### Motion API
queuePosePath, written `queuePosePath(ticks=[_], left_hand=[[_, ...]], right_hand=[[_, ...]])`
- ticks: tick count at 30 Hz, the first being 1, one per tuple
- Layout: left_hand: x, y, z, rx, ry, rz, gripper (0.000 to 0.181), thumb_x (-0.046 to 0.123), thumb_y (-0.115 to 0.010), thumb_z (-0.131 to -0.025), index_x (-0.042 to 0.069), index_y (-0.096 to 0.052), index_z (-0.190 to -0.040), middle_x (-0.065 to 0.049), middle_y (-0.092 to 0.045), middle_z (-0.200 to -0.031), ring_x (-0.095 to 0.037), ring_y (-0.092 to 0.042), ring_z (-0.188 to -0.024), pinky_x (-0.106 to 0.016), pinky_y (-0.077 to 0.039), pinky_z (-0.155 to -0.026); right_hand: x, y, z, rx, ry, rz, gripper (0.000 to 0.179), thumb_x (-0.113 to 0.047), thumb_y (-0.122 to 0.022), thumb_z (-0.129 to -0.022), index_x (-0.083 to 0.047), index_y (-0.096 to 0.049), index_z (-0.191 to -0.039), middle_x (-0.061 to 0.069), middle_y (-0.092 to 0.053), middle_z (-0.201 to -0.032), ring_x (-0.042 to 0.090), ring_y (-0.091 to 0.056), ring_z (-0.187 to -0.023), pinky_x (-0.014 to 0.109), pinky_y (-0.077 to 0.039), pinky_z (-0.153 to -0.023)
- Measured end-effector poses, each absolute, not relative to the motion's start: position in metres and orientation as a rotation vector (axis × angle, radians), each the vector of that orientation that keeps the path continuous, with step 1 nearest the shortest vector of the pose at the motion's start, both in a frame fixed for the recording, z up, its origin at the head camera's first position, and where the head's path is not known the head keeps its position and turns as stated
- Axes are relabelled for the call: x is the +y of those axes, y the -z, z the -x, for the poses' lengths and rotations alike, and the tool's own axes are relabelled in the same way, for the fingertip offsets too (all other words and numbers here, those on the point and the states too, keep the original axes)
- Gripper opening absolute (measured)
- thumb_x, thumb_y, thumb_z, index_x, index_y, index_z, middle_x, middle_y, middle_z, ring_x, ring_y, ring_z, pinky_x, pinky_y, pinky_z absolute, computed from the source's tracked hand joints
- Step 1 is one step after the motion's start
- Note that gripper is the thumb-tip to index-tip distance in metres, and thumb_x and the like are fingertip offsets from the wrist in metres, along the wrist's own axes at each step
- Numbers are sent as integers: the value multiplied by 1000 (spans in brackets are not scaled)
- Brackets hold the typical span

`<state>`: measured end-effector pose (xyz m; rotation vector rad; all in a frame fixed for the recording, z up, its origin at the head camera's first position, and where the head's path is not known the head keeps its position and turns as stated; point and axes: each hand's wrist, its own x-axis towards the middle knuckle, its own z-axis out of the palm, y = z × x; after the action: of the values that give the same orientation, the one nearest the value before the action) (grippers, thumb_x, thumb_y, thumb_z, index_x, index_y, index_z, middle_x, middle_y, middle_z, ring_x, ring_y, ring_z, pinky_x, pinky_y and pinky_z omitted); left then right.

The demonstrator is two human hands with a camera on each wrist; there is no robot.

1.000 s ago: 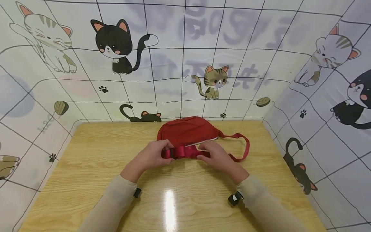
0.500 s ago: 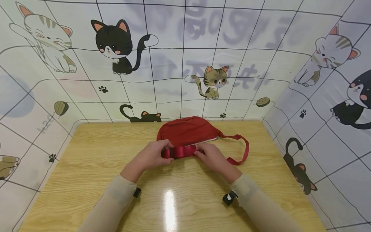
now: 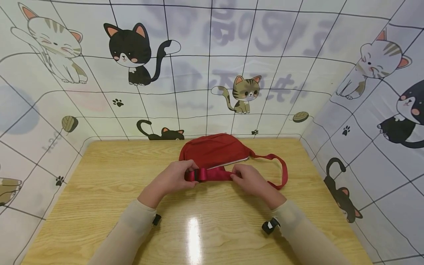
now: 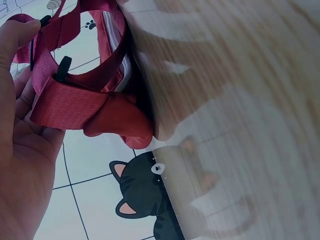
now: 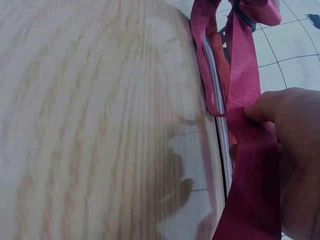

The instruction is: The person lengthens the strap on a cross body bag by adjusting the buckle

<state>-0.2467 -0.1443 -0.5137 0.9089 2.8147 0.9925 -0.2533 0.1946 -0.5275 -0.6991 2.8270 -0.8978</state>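
Observation:
A red waist bag (image 3: 215, 149) lies near the back of the table, its white-edged zipper facing me. My left hand (image 3: 173, 176) pinches the bag's dark red strap (image 3: 215, 174) beside a black slider (image 3: 197, 175). In the left wrist view the webbing (image 4: 65, 102) loops out from the fingers past a small black piece (image 4: 63, 69). My right hand (image 3: 248, 180) pinches the strap farther right, thumb on top in the right wrist view, where the flat webbing (image 5: 245, 90) runs up to the slider (image 5: 243, 17).
A loop of strap (image 3: 284, 171) curves over the wooden table (image 3: 109, 195) right of the bag. Behind and on both sides stands a white wall covering (image 3: 192, 73) with printed cats and grid lines.
My right hand moved left and took hold of the strap, then drew it right. The raised webbing loop beside the slider has become smaller. The left hand stayed in place.

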Motion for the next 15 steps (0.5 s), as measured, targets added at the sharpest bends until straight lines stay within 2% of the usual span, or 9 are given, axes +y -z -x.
queuePosePath(ticks=[15], left_hand=[[-152, 509, 245, 2828, -965, -839, 43, 23, -97, -85, 18, -70, -118, 11, -70, -99, -11, -65, -89, -35, -57, -79]], right_hand=[[225, 527, 256, 2833, 861, 547, 15, -12, -74, -104, -16, -66, -92, -2, -57, -78, 18, -52, -72, 35, -45, -67]])
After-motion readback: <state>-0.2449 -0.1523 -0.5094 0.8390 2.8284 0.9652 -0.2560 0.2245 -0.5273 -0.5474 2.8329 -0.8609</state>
